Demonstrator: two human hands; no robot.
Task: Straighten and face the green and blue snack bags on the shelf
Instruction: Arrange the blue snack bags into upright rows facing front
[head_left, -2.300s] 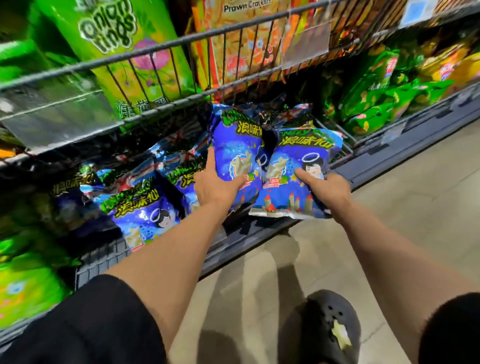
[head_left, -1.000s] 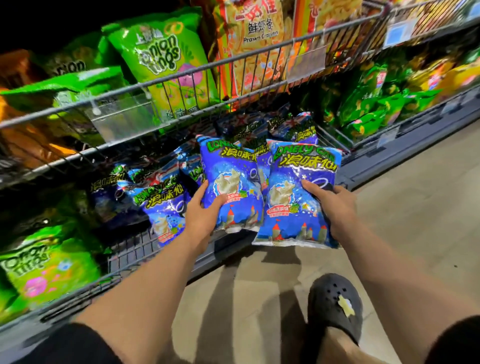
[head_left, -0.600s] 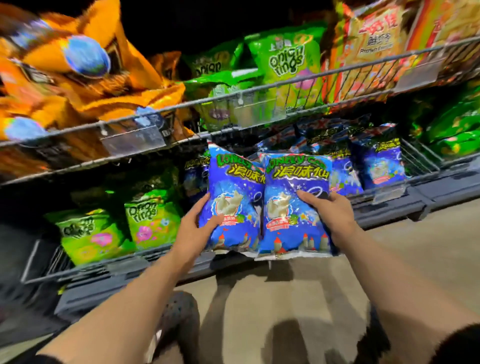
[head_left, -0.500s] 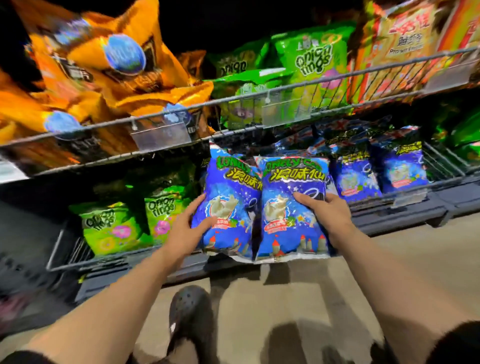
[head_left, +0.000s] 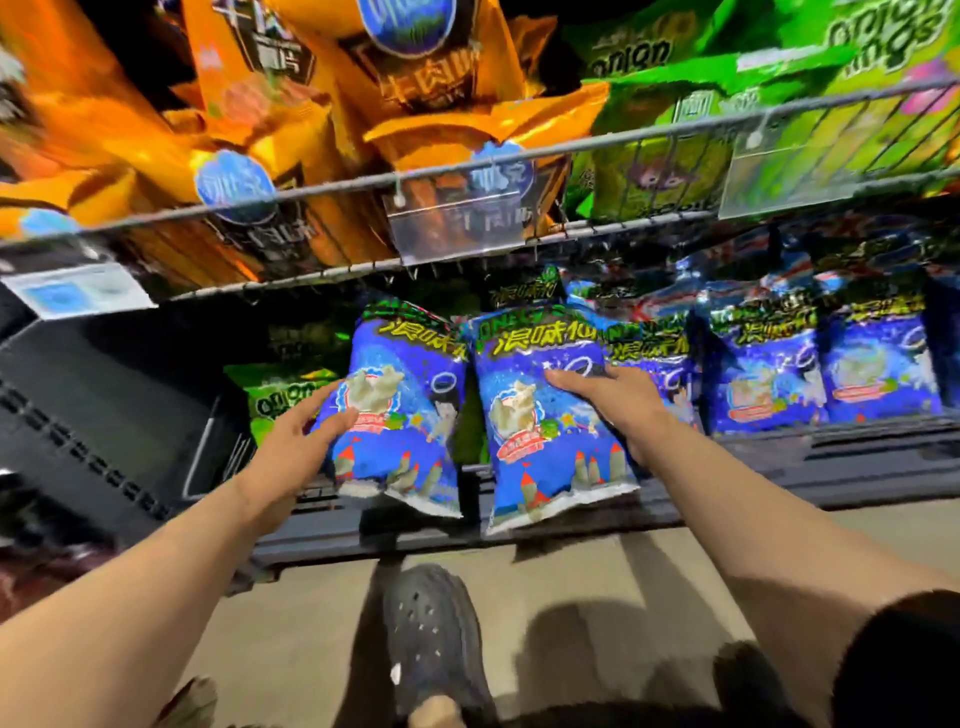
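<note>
Two blue snack bags, upright, fronts outward: left bag (head_left: 402, 415) gripped by left hand (head_left: 291, 447), right bag (head_left: 545, 415) clasped by right hand (head_left: 618, 400), near lower shelf (head_left: 779, 467) edge, likely for facing.

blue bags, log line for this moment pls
left hand: holds left blue bag | right hand: holds right blue bag | both upright, side by side, lower shelf front

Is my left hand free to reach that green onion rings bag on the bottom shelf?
Probably not yet: the left hand grips a blue snack bag that partly covers the onion rings bag. Set it down first.
</note>
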